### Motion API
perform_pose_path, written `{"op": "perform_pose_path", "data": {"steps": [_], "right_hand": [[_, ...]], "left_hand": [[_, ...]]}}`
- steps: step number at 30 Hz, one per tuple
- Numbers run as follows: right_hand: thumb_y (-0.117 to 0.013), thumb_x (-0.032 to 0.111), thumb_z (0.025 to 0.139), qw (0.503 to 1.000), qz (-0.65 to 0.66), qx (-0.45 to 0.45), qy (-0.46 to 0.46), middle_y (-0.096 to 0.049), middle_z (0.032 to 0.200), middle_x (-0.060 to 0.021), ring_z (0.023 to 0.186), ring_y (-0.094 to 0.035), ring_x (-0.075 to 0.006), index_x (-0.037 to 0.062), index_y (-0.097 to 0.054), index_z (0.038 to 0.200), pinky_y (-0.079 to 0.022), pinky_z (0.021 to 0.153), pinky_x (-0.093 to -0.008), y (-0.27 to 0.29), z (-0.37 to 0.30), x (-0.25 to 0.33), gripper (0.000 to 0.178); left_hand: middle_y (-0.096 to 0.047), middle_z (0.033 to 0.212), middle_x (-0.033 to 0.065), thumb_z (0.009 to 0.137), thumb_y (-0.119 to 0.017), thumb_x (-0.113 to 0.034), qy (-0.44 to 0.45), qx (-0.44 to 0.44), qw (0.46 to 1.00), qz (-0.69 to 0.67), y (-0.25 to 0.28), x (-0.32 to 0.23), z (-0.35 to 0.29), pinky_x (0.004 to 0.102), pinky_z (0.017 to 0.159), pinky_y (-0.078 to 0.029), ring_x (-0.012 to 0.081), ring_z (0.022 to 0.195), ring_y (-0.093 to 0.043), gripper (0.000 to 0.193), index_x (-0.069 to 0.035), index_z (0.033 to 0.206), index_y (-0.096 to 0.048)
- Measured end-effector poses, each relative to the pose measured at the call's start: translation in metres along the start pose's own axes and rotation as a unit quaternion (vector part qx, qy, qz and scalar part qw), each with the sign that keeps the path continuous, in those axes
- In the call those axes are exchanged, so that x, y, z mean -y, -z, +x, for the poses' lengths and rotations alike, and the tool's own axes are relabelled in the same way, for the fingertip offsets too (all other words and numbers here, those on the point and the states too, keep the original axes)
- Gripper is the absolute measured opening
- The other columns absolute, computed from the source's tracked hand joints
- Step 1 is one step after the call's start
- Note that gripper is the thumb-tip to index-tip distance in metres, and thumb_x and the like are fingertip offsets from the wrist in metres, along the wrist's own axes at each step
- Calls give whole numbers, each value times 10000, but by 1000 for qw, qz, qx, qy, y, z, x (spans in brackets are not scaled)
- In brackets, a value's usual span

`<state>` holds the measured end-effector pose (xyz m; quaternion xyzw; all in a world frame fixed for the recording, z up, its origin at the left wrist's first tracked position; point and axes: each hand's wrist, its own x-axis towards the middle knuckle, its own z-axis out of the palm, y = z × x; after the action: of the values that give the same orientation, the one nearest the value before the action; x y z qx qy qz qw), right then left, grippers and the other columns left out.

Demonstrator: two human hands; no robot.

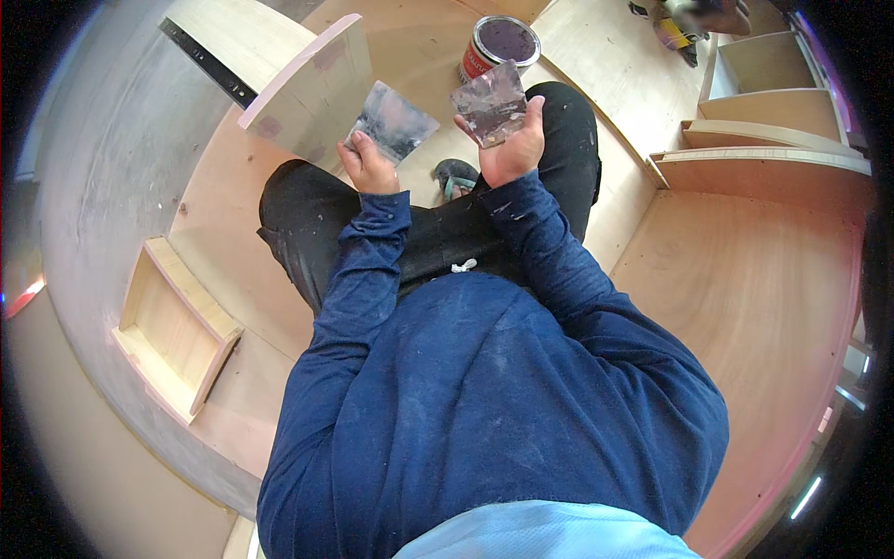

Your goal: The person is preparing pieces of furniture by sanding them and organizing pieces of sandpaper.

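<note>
My left hand (372,170) pinches a thin square spreader plate (393,123) by its lower corner, thumb on top. The plate is grey, shiny and smeared. To its right, a second square plate (492,107), marked with whitish streaks, rests against the palm and fingers of my right hand (514,156). My right thumb bends up along that plate's edge. The two plates are apart, both held over my lap. Just beyond the right-hand plate stands an open round can (473,62) with a red label and dark purplish-grey contents.
A drawer (265,47) with a pinkish front and black runner lies at the far left. A smaller wooden drawer (177,331) is nearer, left of me. Curved wooden shelving (754,172) stands at right. Part of another person (712,17) shows at the far right.
</note>
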<state>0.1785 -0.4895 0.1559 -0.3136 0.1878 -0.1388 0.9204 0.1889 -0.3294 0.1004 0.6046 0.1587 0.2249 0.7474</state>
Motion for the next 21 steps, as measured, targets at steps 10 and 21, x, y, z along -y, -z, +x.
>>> {"op": "perform_pose_path", "data": {"steps": [10,21], "right_hand": [[-737,242,771,695,-560,245,379,-457,1270,-195,1182,-481,-324,7,-502,1260,-425,963,-403,-23,-36,-7,591],[-593,253,903,796,-526,54,293,-562,1173,-127,1103,-538,-241,43,-508,1254,-427,919,-379,-14,-34,-29,418]], "left_hand": [[-544,1094,86,1002,-416,-241,169,140,956,-194,7,5,-1,321,872,-456,187,969,-565,282,-38,1196,-441],[-562,1218,138,988,-393,-273,282,204,849,-396,4,-10,0,446,921,-483,297,1063,-588,411,-22,1313,-410]]}}
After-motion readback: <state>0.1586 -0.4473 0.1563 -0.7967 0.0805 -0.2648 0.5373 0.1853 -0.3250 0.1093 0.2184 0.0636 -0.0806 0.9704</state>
